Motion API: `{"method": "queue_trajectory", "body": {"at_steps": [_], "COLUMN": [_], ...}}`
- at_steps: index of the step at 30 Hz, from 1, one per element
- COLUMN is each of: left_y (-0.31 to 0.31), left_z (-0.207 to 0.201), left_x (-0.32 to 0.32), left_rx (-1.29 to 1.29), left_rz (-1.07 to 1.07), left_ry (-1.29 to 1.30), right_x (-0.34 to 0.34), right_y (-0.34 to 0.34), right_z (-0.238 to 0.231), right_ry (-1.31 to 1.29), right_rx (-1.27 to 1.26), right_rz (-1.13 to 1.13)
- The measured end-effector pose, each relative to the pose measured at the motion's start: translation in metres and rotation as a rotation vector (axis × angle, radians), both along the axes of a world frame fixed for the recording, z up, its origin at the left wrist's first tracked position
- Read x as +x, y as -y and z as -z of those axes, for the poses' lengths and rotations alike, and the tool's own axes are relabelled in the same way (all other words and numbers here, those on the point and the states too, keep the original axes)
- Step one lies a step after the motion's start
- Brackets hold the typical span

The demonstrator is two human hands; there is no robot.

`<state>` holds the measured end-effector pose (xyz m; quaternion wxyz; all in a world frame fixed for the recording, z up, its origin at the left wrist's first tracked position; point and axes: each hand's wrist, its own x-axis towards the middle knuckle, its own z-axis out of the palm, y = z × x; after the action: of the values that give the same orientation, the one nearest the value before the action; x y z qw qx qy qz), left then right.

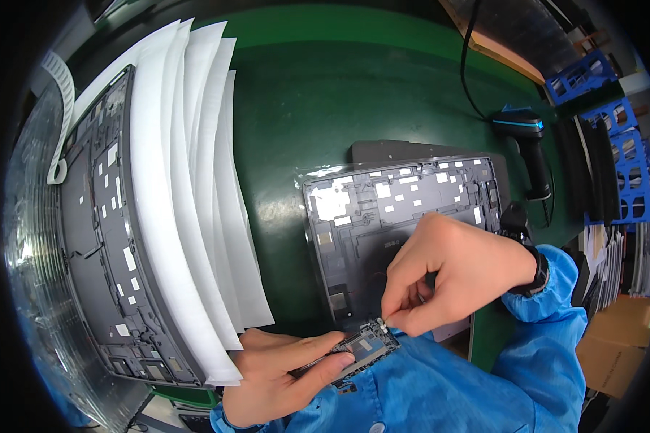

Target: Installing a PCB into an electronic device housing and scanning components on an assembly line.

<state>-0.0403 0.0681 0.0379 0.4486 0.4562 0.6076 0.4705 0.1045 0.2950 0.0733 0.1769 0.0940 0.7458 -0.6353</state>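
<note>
My left hand (285, 372) grips a small circuit board (368, 350) by its left end, thumb on top, close to my blue smock. At the board's upper right corner, the fingers of my right hand (448, 274) are pinched together over a tiny pale piece (384, 324), too small to name. Just beyond the board lies an open tablet housing (361, 249), dark grey, with many white stickers on its inner face. My right hand and wrist cover part of its lower right side.
At left, a second tablet housing (97, 216) leans on a stack of white foam sheets (195, 180). A barcode scanner (527, 144) with a black cable stands at the right of the green table (318, 94). Beyond are blue plastic racks (625, 173) and a cardboard box (614, 346).
</note>
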Motion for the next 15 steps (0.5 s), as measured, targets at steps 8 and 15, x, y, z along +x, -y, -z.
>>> {"method": "queue_trajectory", "body": {"at_steps": [8, 15], "left_y": [0.003, -0.005], "left_z": [0.004, 0.014], "left_x": [0.003, 0.008], "left_rx": [0.020, 0.070], "left_rz": [-0.008, -0.004], "left_ry": [0.083, 0.058], "right_x": [0.001, 0.005], "right_y": [-0.009, -0.017], "right_z": [0.017, 0.019], "right_ry": [0.077, 0.109], "right_rx": [-0.216, -0.207], "right_rz": [-0.011, -0.014]}}
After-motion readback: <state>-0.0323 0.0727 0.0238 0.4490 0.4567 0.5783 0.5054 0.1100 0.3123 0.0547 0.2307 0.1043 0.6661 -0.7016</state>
